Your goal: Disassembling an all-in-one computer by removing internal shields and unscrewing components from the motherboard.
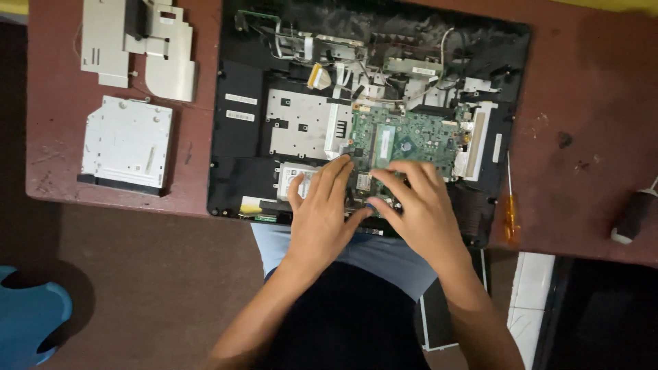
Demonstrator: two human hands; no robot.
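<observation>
- My left hand (321, 212): fingers spread and pressed flat on the near edge of the green circuit board (404, 140); grasps nothing.
- My right hand (418, 205): fingers loosely curled over the same edge, thumb meeting my left thumb; whether it pinches anything, I cannot tell.
- Circuit board: seated in the opened black computer chassis (236, 130), right of centre.
- Chassis: flat on the reddish table (589, 123), near edge overhanging toward me.
- Silver optical drive (127, 142): left of the chassis, apart.
- Metal shield plates (137, 44): beyond the drive.
- Orange-handled screwdriver (510, 205): just right of the chassis.
</observation>
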